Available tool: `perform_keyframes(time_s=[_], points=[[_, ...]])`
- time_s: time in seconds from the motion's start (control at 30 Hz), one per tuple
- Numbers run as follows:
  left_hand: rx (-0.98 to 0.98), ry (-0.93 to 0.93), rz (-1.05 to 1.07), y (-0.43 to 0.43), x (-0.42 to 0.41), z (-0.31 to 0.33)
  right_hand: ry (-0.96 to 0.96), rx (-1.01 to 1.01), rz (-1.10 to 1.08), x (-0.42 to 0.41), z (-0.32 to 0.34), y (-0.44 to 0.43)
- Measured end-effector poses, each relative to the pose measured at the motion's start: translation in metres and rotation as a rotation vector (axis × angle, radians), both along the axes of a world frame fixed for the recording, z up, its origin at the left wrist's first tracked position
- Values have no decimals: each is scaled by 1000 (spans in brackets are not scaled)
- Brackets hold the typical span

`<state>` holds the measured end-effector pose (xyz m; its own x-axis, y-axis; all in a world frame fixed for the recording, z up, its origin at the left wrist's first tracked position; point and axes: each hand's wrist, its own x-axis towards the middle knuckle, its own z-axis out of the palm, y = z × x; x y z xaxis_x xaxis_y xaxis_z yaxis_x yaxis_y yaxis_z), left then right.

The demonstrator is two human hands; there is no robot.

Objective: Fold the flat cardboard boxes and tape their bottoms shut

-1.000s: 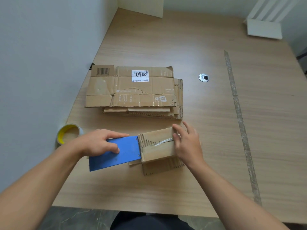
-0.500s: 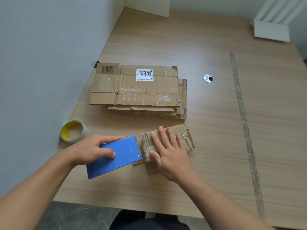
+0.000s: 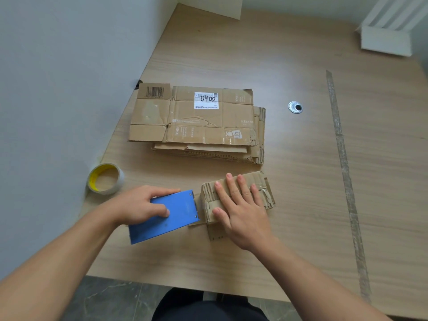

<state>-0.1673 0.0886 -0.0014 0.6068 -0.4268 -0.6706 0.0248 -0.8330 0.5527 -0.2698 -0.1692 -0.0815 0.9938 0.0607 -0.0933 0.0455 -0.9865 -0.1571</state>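
Note:
A small folded cardboard box lies on the wooden table near the front edge, with clear tape across its top. My right hand presses flat on it, fingers straight and spread. My left hand grips a blue tape dispenser whose right end touches the box's left side. Behind them sits a stack of flat cardboard boxes; the top one carries a white label reading 0900. A roll of clear tape with a yellow core stands at the left, near the wall.
The wall runs along the table's left edge. A round metal grommet sits right of the stack. A strip of old tape runs down the table at the right. A white object stands at the far right corner.
My right hand went from pinching the tape at the box's right end to lying flat on the box top. The left hand and dispenser stayed beside the box.

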Motion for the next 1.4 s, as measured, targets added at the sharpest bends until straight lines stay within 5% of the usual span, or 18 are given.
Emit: perform_keyframes(time_s=[0.3, 0.73, 1.0, 1.17, 1.27, 1.4], points=[[318, -363, -185, -55, -10, -24, 43, 47, -33, 1, 7, 3], [416, -596, 125, -24, -36, -61, 79, 431, -179, 13, 34, 2], [308, -653, 207, -31, -40, -91, -21, 353, -219, 17, 38, -10], [342, -600, 230, -31, -39, -77, -77, 527, -436, 17, 36, -37], [123, -702, 386, -46, -53, -58, -18, 757, -598, 13, 37, -45], [-216, -502, 468, -94, -84, -42, 62, 866, -676, 7, 35, -40]])
